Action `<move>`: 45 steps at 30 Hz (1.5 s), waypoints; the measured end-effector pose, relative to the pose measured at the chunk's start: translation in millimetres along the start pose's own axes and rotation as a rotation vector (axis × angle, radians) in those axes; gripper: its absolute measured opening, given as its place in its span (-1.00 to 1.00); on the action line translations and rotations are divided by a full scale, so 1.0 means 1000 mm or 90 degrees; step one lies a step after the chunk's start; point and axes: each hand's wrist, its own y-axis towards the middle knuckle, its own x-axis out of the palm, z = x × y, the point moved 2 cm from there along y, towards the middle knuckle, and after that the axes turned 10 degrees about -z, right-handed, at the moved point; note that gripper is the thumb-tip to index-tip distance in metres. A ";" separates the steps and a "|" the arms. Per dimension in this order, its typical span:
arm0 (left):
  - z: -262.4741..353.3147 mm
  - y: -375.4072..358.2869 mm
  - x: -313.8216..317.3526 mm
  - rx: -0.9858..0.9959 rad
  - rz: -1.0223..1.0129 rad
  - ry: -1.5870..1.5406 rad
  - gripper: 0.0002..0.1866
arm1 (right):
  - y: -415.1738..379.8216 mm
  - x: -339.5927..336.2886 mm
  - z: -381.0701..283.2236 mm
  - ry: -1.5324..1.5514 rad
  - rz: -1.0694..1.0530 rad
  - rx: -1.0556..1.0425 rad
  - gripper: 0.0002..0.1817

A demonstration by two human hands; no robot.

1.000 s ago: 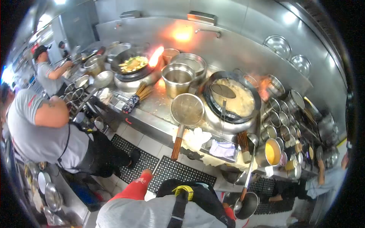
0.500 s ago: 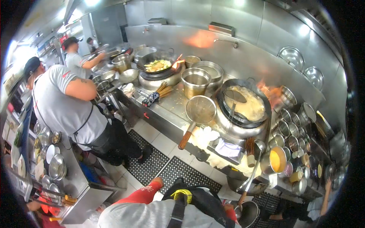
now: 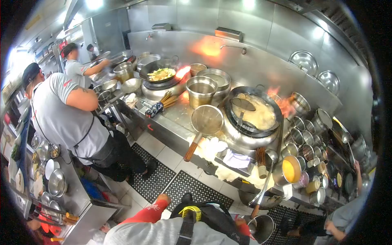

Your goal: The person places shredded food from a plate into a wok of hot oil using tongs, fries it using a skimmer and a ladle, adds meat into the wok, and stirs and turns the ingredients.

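My left hand, at the end of a red sleeve, is closed low in front of me over the black perforated mat. A thin pale line runs forward from it between the mats. What the hand grips, if anything, I cannot make out. My right hand is low at my right side, close to a metal pot, its fingers mostly hidden. Ahead, a wok holds frothy pale liquid, with a skimmer across it. A wooden-handled strainer sits at the counter's front, beside cloths.
Flames rise behind the wok. A second wok holds food with a flame at its side. Pots, a ladle and a container of orange liquid crowd the right. Co-workers stand left and lower right.
The view has shifted slightly, moving most things left. My left hand is slightly lower in view. The flame beside the far wok is brighter, and the right co-worker has come further into view.
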 end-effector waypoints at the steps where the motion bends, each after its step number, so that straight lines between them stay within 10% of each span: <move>1: 0.000 0.001 0.001 0.004 0.003 -0.002 -0.66 | 0.000 0.000 -0.001 0.000 0.000 -0.005 -0.62; 11: 0.019 -0.013 -0.038 0.037 -0.114 -0.111 -0.54 | 0.036 0.044 0.005 0.141 0.174 -0.002 -0.74; 13: 0.023 -0.016 -0.041 0.083 -0.177 -0.058 -0.56 | 0.010 0.010 -0.006 0.045 0.040 0.036 -0.74; 19: 0.019 0.030 0.013 0.393 -0.135 0.493 -0.59 | 0.020 0.016 -0.017 0.261 0.153 0.097 -0.77; 28: 0.016 0.039 -0.003 0.096 -0.111 -0.090 -0.64 | -0.007 0.021 -0.027 1.050 -0.007 0.170 -0.77; 32: 0.017 0.044 -0.003 0.071 -0.111 -0.090 -0.61 | -0.010 -0.030 -0.043 0.210 0.194 -0.232 -0.70; 38: 0.017 0.040 -0.008 0.113 -0.069 -0.066 -0.60 | -0.123 -0.236 -0.086 0.463 0.309 -0.115 -0.66; 45: 0.013 0.045 -0.011 0.130 -0.082 -0.020 -0.60 | -0.273 -0.391 -0.175 0.451 0.430 -0.831 -0.42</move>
